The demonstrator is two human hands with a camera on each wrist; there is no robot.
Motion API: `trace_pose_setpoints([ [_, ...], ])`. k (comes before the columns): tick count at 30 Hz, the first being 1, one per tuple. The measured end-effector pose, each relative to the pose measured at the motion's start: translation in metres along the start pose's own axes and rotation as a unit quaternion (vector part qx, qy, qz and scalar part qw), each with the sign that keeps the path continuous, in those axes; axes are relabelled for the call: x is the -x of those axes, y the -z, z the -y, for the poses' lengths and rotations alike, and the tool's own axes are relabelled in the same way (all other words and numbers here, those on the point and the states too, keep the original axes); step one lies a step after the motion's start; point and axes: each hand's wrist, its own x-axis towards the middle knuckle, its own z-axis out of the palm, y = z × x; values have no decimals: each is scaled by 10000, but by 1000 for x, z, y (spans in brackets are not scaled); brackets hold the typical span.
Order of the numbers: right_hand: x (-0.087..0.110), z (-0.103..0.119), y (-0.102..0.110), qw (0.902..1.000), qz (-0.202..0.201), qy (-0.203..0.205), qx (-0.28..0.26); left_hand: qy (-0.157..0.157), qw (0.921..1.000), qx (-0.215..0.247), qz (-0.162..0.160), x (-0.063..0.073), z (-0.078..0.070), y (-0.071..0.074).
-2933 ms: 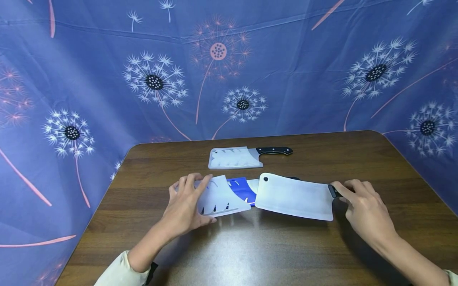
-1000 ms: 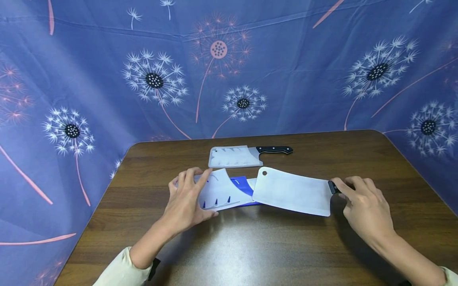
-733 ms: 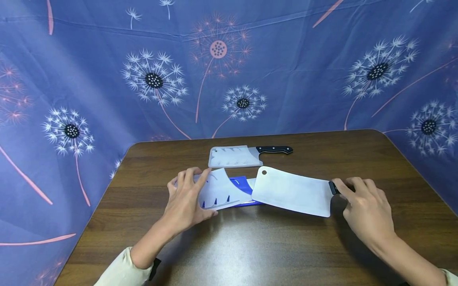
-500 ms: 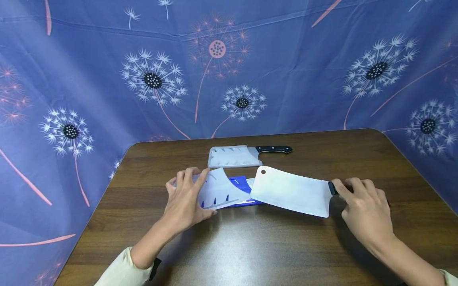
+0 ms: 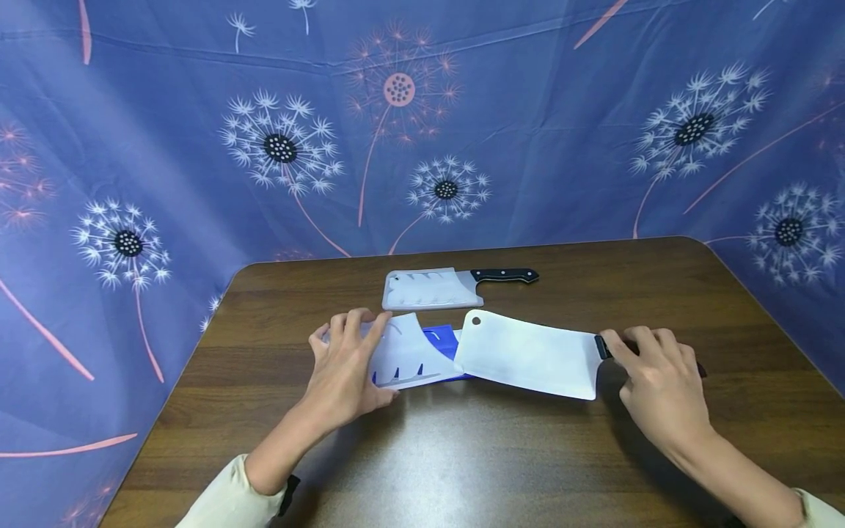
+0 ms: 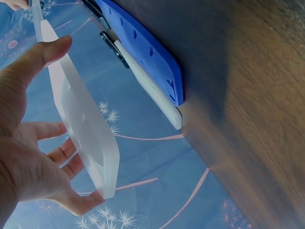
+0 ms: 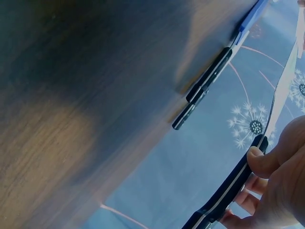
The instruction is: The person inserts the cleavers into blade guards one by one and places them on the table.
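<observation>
My left hand (image 5: 343, 367) grips a translucent white blade sheath (image 5: 412, 352) between thumb and fingers, above the table. In the left wrist view the same sheath (image 6: 88, 124) spans from thumb to fingertips, its mouth towards the blade. My right hand (image 5: 663, 389) holds a cleaver (image 5: 528, 357) by its black handle (image 7: 231, 186). The blade, with a round hole at its far corner, points left. That end meets the sheath's mouth; whether it is inside cannot be told. Beneath both lies a blue-sheathed knife (image 5: 441, 339), largely hidden.
Farther back on the brown wooden table (image 5: 462, 469) lies another cleaver in a white sheath (image 5: 429, 290), its black handle (image 5: 505, 275) to the right. A blue cloth with dandelion prints (image 5: 528, 147) hangs behind the table.
The cleaver and my right hand have moved slightly left, bringing the blade's end against the sheath's mouth. My left hand with the sheath has stayed nearly in place.
</observation>
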Motion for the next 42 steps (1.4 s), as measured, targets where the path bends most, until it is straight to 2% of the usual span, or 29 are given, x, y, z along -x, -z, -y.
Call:
trace_pose_setpoints([
  [7, -3, 7, -8, 9994, -10, 336, 40, -308, 9994, -128, 80, -1, -2, -2],
  [17, -11, 14, -14, 9976, -95, 686, 4, -473, 9986, -162, 145, -4, -6, -7],
  [24, -15, 19, -14, 9970, -157, 748, -115, -539, 9982, -270, 64, -7, -8, -5],
  [35, -22, 20, -16, 9964, -221, 797, -168, -564, 9982, -202, -31, -9, -6, -4],
  [42, -26, 25, -20, 9942, -315, 992, -287, -759, 9968, -228, 79, -8, -12, -10],
])
